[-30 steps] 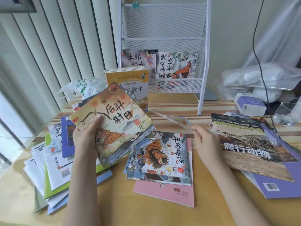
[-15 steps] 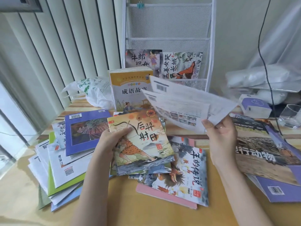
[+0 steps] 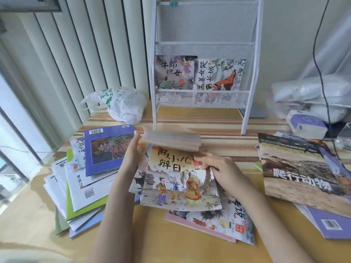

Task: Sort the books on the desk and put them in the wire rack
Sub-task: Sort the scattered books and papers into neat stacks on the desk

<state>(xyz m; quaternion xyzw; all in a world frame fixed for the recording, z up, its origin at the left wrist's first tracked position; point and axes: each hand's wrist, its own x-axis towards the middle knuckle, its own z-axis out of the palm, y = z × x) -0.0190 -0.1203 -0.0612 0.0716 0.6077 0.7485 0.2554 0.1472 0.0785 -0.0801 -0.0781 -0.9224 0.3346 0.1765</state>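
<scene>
1. A person sits at a desk point(image 3: 171, 243) strewn with thin picture books, both bare hands working a small stack of them at the centre.
2. The left hand point(image 3: 131, 156) stands upright against the stack's left edge, its fingers straight and together, steadying rather than gripping.
3. The right hand point(image 3: 218, 168) has its fingers curled onto the top right corner of the top book point(image 3: 178, 183), a folk-tale cover showing three figures; the thumb is hidden, so a true pinch cannot be confirmed.
4. Just beyond both sets of fingers, a blurred bundle of pages point(image 3: 172, 141) is lifted above the stack.
5. Well beyond the fingers stands the white wire rack point(image 3: 205, 35); its lowest pocket holds two upright picture books point(image 3: 199, 74), and the upper pockets look empty.
6. Left of the left hand lies a fanned pile point(image 3: 81, 186) topped by a purple book point(image 3: 108, 149); right of the right hand lies a large reptile book point(image 3: 300, 171).
7. Handling, as a judgement: these books appear light, thin, floppy and glossy, so likely to slide and bend; holding several together by the spine edge should serve best.
</scene>
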